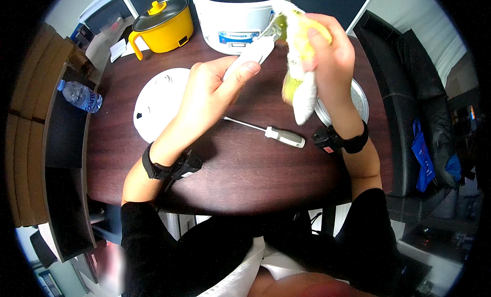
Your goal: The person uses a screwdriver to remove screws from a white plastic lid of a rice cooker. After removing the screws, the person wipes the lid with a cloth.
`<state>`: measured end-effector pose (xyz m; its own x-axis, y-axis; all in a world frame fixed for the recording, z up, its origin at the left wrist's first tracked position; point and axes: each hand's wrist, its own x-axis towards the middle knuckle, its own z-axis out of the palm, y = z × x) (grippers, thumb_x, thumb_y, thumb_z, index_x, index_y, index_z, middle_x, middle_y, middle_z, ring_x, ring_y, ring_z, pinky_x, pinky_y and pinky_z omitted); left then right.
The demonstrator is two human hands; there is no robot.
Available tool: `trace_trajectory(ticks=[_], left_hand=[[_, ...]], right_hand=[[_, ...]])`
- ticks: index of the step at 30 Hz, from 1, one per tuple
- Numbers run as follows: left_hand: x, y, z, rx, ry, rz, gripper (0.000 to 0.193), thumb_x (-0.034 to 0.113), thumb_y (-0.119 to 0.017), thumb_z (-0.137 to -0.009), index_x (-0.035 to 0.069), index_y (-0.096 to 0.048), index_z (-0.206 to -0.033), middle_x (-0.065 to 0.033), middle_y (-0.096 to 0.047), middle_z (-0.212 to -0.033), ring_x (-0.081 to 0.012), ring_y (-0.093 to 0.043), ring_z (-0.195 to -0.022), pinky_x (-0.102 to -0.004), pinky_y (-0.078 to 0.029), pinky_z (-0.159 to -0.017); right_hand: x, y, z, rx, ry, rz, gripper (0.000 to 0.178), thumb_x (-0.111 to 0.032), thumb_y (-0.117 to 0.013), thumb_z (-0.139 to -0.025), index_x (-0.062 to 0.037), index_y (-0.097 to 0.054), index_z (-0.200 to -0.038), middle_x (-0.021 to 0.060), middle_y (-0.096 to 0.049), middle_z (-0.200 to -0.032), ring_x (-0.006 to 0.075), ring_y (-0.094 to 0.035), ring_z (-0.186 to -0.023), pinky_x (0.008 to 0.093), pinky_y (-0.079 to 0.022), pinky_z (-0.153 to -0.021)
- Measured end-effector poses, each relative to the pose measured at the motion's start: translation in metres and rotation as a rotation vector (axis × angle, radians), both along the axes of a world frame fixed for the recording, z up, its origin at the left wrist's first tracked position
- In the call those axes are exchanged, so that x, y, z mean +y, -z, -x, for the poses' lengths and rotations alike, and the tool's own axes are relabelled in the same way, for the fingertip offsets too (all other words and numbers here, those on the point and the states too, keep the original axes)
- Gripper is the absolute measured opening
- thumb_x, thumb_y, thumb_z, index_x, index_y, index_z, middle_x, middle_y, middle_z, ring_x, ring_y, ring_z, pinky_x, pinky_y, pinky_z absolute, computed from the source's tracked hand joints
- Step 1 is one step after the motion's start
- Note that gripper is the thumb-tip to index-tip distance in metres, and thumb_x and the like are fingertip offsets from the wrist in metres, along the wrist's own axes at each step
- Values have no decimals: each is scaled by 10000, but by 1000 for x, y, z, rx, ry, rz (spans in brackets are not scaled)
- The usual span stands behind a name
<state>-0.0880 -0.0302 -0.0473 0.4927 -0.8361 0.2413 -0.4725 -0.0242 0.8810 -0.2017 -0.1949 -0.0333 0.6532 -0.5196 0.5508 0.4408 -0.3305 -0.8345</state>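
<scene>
My left hand is closed round a white elongated piece, its thumb along the side. The upper end of that piece meets the cloth, so its kind cannot be made out. My right hand grips a yellow and white cloth, bunched against that end, with a loose corner hanging down. Just behind both hands stands a white rice cooker body, open at the top. Below them on the table lies a screwdriver with a grey and white handle. Under my left forearm is a round white lid.
At the back left stands a yellow pot with a dark lid. A round silvery piece lies partly behind my right wrist. A water bottle rests beyond the left edge of the dark wooden table. A black sofa flanks the right.
</scene>
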Motion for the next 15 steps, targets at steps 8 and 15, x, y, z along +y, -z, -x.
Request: trace_trajectory(ticks=[8,15], left_hand=[[-1,7,4,-76,-16,88,398,369,-567,-911,7,-671,-785,25,-431,-493,-42,-389,-490,-248,-330,-444],[2,-4,7,-6,13,35,411,378,-547,-921,3,-669,-807,28,-434,-497,-43,-385,-492,-245,-328,-447]], right_hand=[[-19,14,-18,-147,243,663,136,-59,-555,-871,1,-598,-985,67,-584,-805,91,-550,-656,215,-435,-583],[-10,1,-4,-123,146,161,145,-70,-542,-882,-9,-605,-998,45,-595,-798,60,-541,-624,186,-434,-546]])
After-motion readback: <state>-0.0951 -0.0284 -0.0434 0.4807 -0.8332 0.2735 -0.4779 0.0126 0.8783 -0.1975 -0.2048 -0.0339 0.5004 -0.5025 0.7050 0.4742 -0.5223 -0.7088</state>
